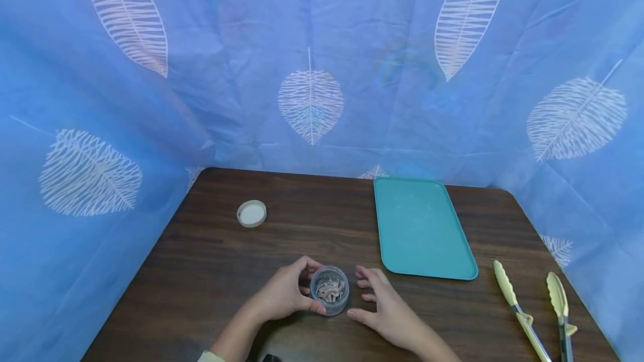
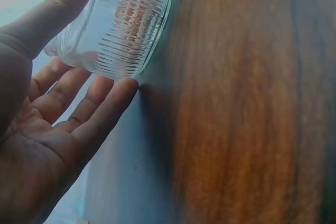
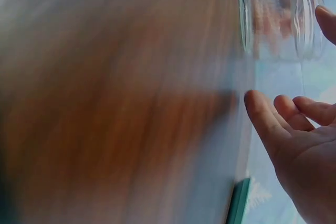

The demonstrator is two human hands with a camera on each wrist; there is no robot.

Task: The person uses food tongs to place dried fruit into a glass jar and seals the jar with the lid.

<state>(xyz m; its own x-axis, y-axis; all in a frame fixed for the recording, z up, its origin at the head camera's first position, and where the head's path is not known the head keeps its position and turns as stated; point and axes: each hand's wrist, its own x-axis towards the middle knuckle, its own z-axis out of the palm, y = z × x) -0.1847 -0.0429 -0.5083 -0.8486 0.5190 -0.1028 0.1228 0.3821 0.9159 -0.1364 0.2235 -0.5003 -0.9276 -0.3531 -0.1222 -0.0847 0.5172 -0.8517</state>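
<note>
A clear glass jar (image 1: 329, 290) with ribbed sides stands uncapped on the dark table, a heap of small pale brown strips (image 1: 330, 289) at its bottom. My left hand (image 1: 288, 295) holds it from the left, thumb on the near side and fingers round the far side. In the left wrist view the thumb and fingertips lie against the jar's glass (image 2: 126, 24). To the right of the jar, my right hand (image 1: 384, 312) is apart from it, fingers loosely bent and nothing in them. A round lid (image 1: 251, 214) with a white inside lies farther back on the left.
A teal tray (image 1: 425, 228) lies at the back right of the table (image 1: 312, 205). Tongs (image 1: 523, 309) with cream scalloped tips rest spread at the right edge. Blue cloth (image 1: 312, 27) with white leaf prints hangs behind and on both sides. A small black object (image 1: 271, 358) shows at the near edge.
</note>
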